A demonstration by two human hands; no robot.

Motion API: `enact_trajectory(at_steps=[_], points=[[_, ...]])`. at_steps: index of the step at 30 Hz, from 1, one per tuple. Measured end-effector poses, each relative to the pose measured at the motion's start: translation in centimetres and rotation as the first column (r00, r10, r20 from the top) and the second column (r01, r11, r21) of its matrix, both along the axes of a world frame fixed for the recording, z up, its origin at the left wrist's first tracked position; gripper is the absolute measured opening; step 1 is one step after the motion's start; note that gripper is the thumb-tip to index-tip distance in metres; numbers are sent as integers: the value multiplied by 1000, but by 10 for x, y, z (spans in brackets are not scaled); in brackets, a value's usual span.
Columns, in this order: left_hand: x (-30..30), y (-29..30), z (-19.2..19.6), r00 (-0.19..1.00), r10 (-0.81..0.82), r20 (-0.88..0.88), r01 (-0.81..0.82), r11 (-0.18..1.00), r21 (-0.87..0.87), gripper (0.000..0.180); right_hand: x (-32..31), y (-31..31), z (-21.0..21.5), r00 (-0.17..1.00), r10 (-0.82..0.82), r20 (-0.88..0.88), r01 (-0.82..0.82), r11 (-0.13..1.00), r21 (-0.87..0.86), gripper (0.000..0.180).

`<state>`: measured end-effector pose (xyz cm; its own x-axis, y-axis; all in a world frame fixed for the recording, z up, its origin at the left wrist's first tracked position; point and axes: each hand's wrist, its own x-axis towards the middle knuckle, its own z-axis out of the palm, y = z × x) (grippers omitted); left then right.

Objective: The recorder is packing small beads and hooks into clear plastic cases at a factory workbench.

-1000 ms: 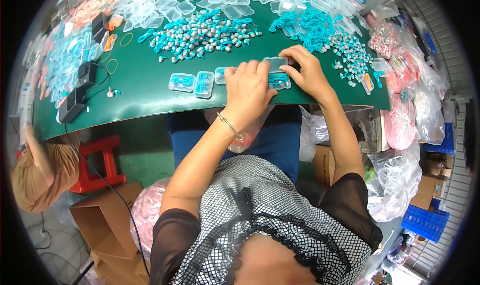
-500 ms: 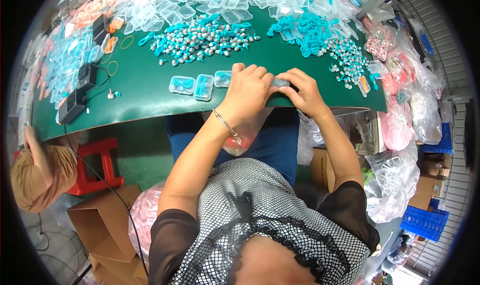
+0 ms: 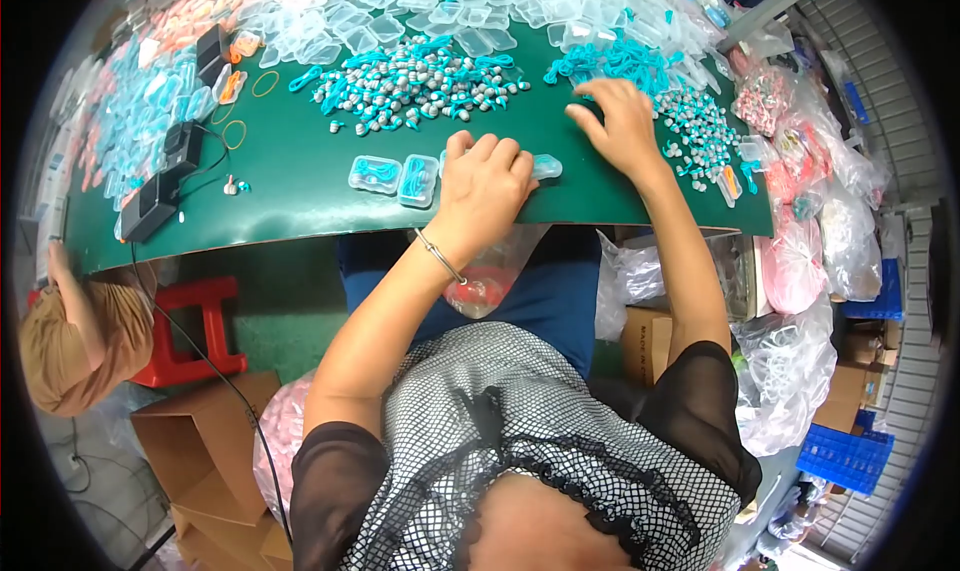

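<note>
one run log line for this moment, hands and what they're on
left hand: flat on small clear case | right hand: reaching into teal cord pile | filled cases beside left hand | green table

Smooth matt green mat (image 3: 300, 186) over the table, centre of the frame. Clear glossy plastic cases (image 3: 395, 178) beside the left hand (image 3: 485, 186), more clear plastic lids (image 3: 420, 16) along the top. Thin shiny metal bangle (image 3: 440, 256) on the wrist. Glossy red plastic stool (image 3: 195, 331) lower left, rough brown cardboard box (image 3: 205, 451) below it. Crinkled shiny plastic bags (image 3: 800, 261) at right. Matt checked cloth blouse (image 3: 520, 451) at bottom.
</note>
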<state>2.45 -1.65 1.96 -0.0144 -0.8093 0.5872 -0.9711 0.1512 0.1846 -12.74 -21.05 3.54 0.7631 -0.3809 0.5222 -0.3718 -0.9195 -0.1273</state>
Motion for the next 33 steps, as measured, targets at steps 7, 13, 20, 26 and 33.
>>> enact_trajectory(at_steps=[7,13,20,26,33], points=[[-3,12,-9,997,66,35,-63,995,-73,29,24,-32,-11,926,-337,-170,238,872,-428,29],[9,23,-14,999,40,-5,-40,999,-37,29,12,-27,-3,986,-145,-86,89,883,-462,18],[29,34,-9,998,61,12,-61,998,-19,31,-21,-30,9,956,-112,271,185,948,-258,27],[45,36,-2,998,54,-28,-53,999,10,27,-30,-18,7,771,-333,543,44,878,476,22],[42,1,4,989,44,-144,-50,998,-39,17,-21,21,-24,955,-150,257,-63,741,669,15]])
